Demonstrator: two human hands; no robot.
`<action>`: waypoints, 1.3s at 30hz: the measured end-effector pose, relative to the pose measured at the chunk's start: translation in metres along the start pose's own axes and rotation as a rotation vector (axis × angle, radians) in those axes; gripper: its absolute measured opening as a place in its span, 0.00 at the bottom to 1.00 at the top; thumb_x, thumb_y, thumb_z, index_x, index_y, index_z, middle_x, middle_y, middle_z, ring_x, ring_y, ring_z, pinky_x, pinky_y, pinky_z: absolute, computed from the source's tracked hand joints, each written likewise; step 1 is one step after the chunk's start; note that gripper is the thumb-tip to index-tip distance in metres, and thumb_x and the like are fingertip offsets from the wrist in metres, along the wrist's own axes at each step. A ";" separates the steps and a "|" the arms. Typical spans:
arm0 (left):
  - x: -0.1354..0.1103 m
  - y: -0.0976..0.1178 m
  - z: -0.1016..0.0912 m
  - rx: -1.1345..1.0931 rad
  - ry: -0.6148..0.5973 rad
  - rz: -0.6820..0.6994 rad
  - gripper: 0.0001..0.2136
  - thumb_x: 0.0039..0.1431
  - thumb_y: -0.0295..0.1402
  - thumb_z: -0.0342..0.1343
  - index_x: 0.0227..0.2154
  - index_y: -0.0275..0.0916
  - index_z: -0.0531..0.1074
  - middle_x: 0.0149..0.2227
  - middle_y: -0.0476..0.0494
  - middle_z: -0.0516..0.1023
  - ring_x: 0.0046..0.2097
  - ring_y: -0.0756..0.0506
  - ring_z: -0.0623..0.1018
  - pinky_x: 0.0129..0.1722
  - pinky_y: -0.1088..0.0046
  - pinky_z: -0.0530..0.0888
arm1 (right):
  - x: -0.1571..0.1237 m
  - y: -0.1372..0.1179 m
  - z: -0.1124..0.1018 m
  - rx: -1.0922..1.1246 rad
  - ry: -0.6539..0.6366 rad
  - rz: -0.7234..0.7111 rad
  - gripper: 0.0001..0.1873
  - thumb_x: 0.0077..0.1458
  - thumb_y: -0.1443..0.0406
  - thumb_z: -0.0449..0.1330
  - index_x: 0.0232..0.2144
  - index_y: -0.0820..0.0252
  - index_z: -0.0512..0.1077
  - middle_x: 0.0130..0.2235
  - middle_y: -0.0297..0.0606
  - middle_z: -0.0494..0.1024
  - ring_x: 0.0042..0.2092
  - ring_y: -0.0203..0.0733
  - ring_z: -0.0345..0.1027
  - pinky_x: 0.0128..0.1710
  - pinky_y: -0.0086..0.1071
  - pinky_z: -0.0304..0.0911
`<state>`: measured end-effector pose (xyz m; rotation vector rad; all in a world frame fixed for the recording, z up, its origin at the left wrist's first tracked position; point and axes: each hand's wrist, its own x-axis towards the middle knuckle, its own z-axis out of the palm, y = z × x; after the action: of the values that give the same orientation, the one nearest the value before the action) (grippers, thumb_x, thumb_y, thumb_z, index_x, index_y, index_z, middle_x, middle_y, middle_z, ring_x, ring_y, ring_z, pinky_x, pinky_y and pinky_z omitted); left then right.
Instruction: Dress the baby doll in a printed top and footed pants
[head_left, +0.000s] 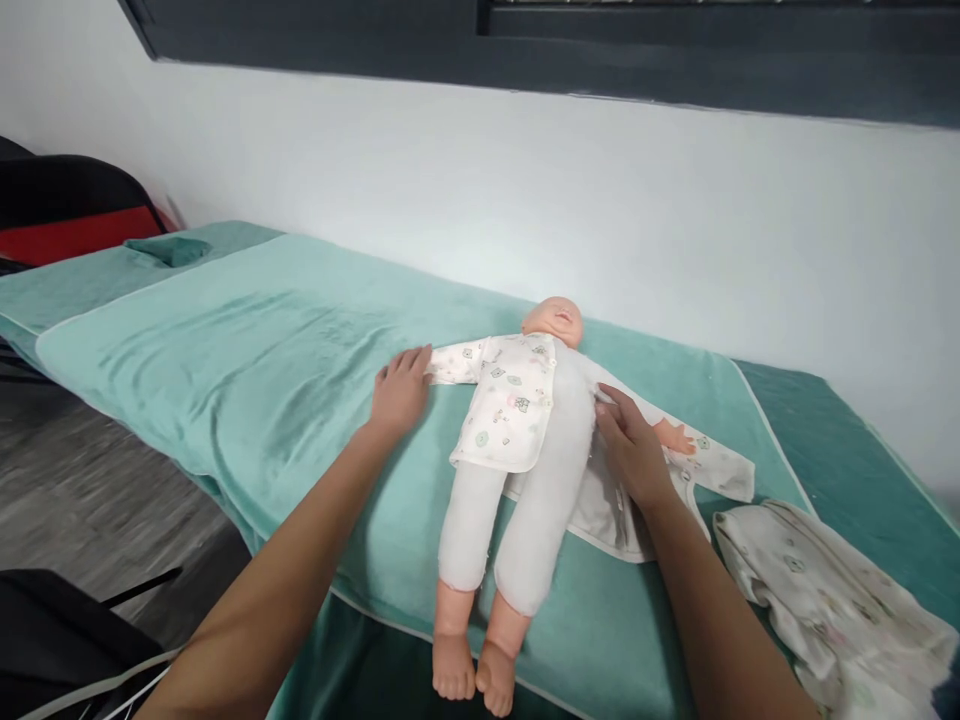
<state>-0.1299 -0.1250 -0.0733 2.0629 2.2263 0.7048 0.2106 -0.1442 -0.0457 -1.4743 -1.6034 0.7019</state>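
Observation:
A baby doll [551, 440] with a white cloth body lies on its back, head toward the wall and bare feet toward me. The patterned white baby shirt [510, 400] covers one side of its chest, with the sleeve on the arm at my left. The shirt's other half is spread beneath and beside the doll on my right. My left hand [403, 388] is closed at that left sleeve's cuff; the doll's hand there is hidden. By the doll's other side, my right hand [631, 445] pinches the shirt's fabric. The doll's arm at my right lies over the loose sleeve.
Green covers [225, 340] drape the long bed, which stands against a white wall [450, 180]. Folded patterned baby clothes [832, 600] lie at the right. A black and red chair [75, 215] stands far left; a black object [67, 640] and cables are at lower left.

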 end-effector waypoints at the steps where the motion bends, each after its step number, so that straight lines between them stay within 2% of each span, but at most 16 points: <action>1: 0.002 -0.003 0.000 0.017 0.002 -0.043 0.26 0.68 0.31 0.42 0.68 0.42 0.59 0.68 0.36 0.64 0.67 0.32 0.64 0.61 0.45 0.66 | 0.001 0.002 -0.001 -0.004 0.059 0.010 0.25 0.61 0.52 0.55 0.56 0.57 0.71 0.39 0.39 0.81 0.43 0.46 0.74 0.52 0.43 0.66; 5: 0.005 -0.009 0.000 0.056 0.068 -0.122 0.26 0.67 0.27 0.39 0.66 0.39 0.61 0.67 0.34 0.66 0.66 0.30 0.65 0.59 0.44 0.67 | 0.006 0.013 -0.018 -0.049 0.404 0.030 0.15 0.58 0.57 0.56 0.42 0.58 0.76 0.35 0.39 0.81 0.38 0.45 0.74 0.48 0.42 0.66; 7: 0.004 -0.008 -0.001 0.053 0.132 -0.110 0.27 0.64 0.23 0.39 0.65 0.38 0.63 0.67 0.34 0.66 0.67 0.30 0.64 0.61 0.44 0.66 | 0.010 0.022 -0.031 -0.132 0.576 0.034 0.14 0.56 0.59 0.56 0.40 0.58 0.75 0.39 0.42 0.80 0.44 0.47 0.72 0.50 0.44 0.64; 9: 0.001 -0.003 -0.002 -0.001 0.199 -0.073 0.27 0.62 0.21 0.39 0.63 0.37 0.66 0.66 0.33 0.67 0.67 0.32 0.64 0.62 0.47 0.65 | 0.013 0.031 -0.040 -0.161 0.649 0.092 0.14 0.54 0.59 0.58 0.39 0.58 0.75 0.44 0.44 0.79 0.49 0.49 0.69 0.54 0.46 0.62; 13: -0.002 0.034 -0.007 -0.256 0.229 0.085 0.21 0.66 0.28 0.42 0.57 0.37 0.71 0.60 0.36 0.74 0.63 0.38 0.70 0.63 0.56 0.66 | 0.019 0.040 -0.044 0.112 0.630 0.259 0.14 0.51 0.58 0.61 0.39 0.59 0.73 0.41 0.39 0.77 0.44 0.45 0.71 0.51 0.44 0.65; 15: -0.001 0.065 -0.014 -0.403 0.145 0.194 0.19 0.68 0.35 0.43 0.55 0.38 0.72 0.58 0.39 0.76 0.61 0.40 0.72 0.63 0.59 0.67 | 0.020 0.040 -0.045 0.277 0.663 0.260 0.13 0.50 0.59 0.63 0.37 0.59 0.73 0.39 0.36 0.77 0.43 0.42 0.72 0.49 0.40 0.68; 18: 0.010 0.111 -0.027 -0.544 -0.075 0.326 0.19 0.70 0.42 0.42 0.52 0.41 0.73 0.59 0.42 0.76 0.59 0.42 0.74 0.61 0.63 0.69 | 0.021 0.040 -0.053 0.624 0.766 0.258 0.07 0.53 0.62 0.61 0.35 0.58 0.72 0.41 0.35 0.78 0.46 0.38 0.74 0.49 0.34 0.71; 20: 0.020 0.136 -0.037 -0.523 -0.190 0.402 0.18 0.70 0.42 0.42 0.48 0.41 0.75 0.57 0.43 0.77 0.56 0.41 0.75 0.57 0.63 0.70 | 0.021 0.042 -0.061 0.902 0.778 0.317 0.03 0.57 0.65 0.56 0.34 0.57 0.70 0.43 0.35 0.78 0.47 0.35 0.75 0.49 0.31 0.73; 23: 0.035 0.167 -0.045 -0.419 -0.279 0.449 0.18 0.70 0.41 0.42 0.48 0.40 0.74 0.55 0.41 0.78 0.55 0.40 0.76 0.54 0.64 0.71 | 0.022 0.045 -0.066 1.170 0.697 0.422 0.09 0.63 0.68 0.50 0.31 0.58 0.68 0.46 0.40 0.78 0.47 0.34 0.76 0.48 0.31 0.74; 26: 0.041 0.202 -0.041 -0.256 -0.321 0.475 0.18 0.69 0.40 0.45 0.54 0.38 0.71 0.59 0.38 0.75 0.60 0.38 0.73 0.56 0.63 0.70 | 0.023 0.040 -0.062 1.292 0.588 0.360 0.16 0.69 0.64 0.45 0.33 0.60 0.69 0.49 0.45 0.78 0.49 0.37 0.77 0.51 0.35 0.74; 28: 0.041 0.228 -0.031 -0.100 -0.383 0.594 0.18 0.67 0.40 0.49 0.55 0.37 0.70 0.60 0.36 0.74 0.60 0.37 0.73 0.56 0.62 0.70 | 0.022 0.033 -0.057 1.330 0.491 0.268 0.19 0.71 0.60 0.44 0.36 0.61 0.71 0.51 0.48 0.78 0.53 0.40 0.76 0.55 0.39 0.72; 31: 0.040 0.260 -0.008 0.102 -0.464 0.793 0.19 0.63 0.36 0.56 0.55 0.36 0.69 0.57 0.35 0.75 0.58 0.36 0.74 0.56 0.60 0.70 | 0.019 0.022 -0.055 1.309 0.363 0.145 0.20 0.71 0.56 0.45 0.40 0.59 0.73 0.55 0.48 0.77 0.57 0.42 0.73 0.60 0.45 0.67; 33: 0.043 0.272 0.005 0.171 -0.464 0.831 0.18 0.62 0.30 0.55 0.54 0.35 0.68 0.53 0.34 0.77 0.55 0.37 0.76 0.53 0.60 0.71 | 0.019 0.022 -0.057 1.240 0.330 0.102 0.21 0.69 0.52 0.46 0.42 0.58 0.73 0.54 0.48 0.77 0.57 0.43 0.73 0.60 0.48 0.66; 35: 0.048 0.277 0.011 0.205 -0.445 0.826 0.16 0.62 0.26 0.52 0.53 0.36 0.69 0.49 0.34 0.79 0.51 0.38 0.78 0.47 0.62 0.72 | 0.019 0.028 -0.062 1.088 0.379 0.102 0.21 0.67 0.49 0.49 0.41 0.58 0.72 0.51 0.48 0.79 0.54 0.45 0.75 0.57 0.48 0.69; 37: 0.054 0.275 0.008 0.232 -0.423 0.826 0.15 0.62 0.25 0.51 0.52 0.36 0.69 0.47 0.34 0.79 0.48 0.38 0.79 0.42 0.63 0.72 | 0.019 0.036 -0.068 0.770 0.470 0.168 0.19 0.63 0.49 0.53 0.38 0.58 0.72 0.46 0.46 0.80 0.49 0.46 0.76 0.50 0.44 0.71; 39: 0.057 0.271 0.000 0.261 -0.403 0.826 0.16 0.61 0.24 0.51 0.51 0.37 0.70 0.47 0.35 0.79 0.47 0.38 0.79 0.41 0.64 0.71 | 0.018 0.041 -0.072 0.287 0.450 0.296 0.16 0.57 0.51 0.58 0.34 0.58 0.72 0.40 0.44 0.80 0.45 0.47 0.75 0.44 0.39 0.70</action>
<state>0.1182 -0.0647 0.0351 2.9256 1.2666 -0.0387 0.2936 -0.1290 -0.0407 -1.5339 -0.9159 0.6709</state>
